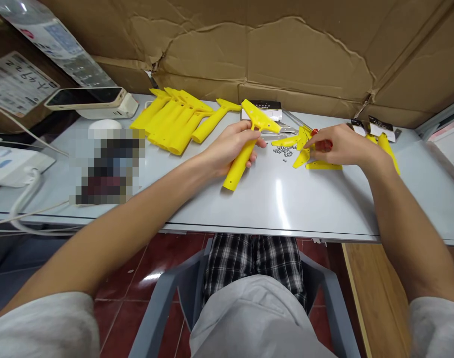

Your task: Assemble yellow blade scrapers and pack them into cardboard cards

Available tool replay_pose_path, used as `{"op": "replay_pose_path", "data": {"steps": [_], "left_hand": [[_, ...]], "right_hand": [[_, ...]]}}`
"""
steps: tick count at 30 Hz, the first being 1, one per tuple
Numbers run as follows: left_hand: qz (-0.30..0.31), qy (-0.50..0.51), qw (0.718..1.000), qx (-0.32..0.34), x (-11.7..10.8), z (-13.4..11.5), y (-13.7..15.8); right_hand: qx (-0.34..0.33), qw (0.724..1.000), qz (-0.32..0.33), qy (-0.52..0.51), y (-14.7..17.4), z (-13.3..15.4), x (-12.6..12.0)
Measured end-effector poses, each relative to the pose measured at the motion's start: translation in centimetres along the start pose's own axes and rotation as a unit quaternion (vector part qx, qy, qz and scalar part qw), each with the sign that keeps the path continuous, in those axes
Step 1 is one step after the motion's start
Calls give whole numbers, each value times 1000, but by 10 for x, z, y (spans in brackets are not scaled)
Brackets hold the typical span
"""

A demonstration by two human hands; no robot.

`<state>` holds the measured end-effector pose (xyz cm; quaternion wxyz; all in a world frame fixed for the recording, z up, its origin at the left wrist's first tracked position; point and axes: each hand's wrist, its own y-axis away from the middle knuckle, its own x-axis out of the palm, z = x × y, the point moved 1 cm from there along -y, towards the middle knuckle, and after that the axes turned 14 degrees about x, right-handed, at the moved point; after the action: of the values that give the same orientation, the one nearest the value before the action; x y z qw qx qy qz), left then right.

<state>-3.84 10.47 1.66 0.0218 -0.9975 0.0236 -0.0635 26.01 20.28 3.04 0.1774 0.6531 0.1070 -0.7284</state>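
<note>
My left hand is wrapped round a yellow scraper handle, its wide holed head tilted up past my fingers. Over a small heap of flat yellow plates, my right hand has its fingertips closed at the edge of one yellow plate. A red screwdriver handle shows under that hand, partly hidden by the fingers; its metal shaft points to the back left. Small silver screws lie loose between my hands. Another yellow strip lies below the right hand.
Several yellow scraper handles lie in a row at back left. Packaged blades with a black header card lie behind the left hand. Further right are more packets. A phone, bottle and cables stand left; cardboard backs the table.
</note>
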Motion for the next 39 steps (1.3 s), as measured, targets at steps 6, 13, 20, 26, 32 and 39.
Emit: {"op": "replay_pose_path", "data": {"steps": [6, 13, 20, 26, 32, 39], "left_hand": [[-2, 2, 1000, -2, 0, 2, 0], [3, 1, 1000, 5, -3, 6, -2], [-6, 10, 1000, 7, -3, 8, -3], [-15, 9, 1000, -8, -2, 6, -3], [-27, 0, 999, -24, -2, 6, -2], [1, 4, 1000, -7, 0, 10, -1]], "right_hand": [[4, 1000, -24, 4, 4, 5, -3], [4, 989, -145, -13, -10, 13, 21], [34, 989, -136, -41, -52, 18, 23], [-50, 994, -85, -53, -87, 23, 24], [-91, 991, -96, -4, -90, 25, 28], [-55, 973, -185, 127, -57, 35, 20]]}}
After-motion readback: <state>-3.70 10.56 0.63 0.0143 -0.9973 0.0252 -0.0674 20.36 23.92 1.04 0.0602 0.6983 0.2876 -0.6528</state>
